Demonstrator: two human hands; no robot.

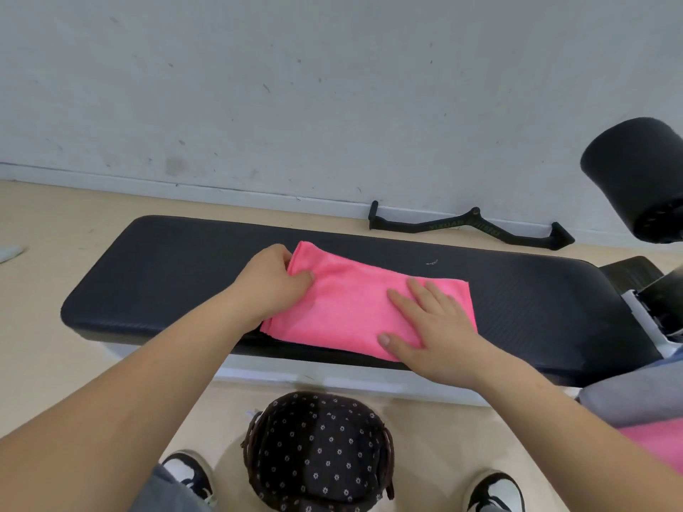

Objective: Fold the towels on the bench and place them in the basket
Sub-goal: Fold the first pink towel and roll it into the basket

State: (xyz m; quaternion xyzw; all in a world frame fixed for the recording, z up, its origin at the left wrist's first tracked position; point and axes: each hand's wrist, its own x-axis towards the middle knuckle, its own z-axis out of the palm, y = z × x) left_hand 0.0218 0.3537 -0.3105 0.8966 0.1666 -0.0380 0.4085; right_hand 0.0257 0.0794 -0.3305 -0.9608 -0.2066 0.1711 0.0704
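Now left hand (pixel 271 280) pinching pink towel (pixel 343 304) edge, right hand (pixel 430 323) flat, spread on it

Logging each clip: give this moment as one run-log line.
pink microfibre towel part-folded on black padded bench | left hand pinching edge | right hand flat | dark flower-print basket empty
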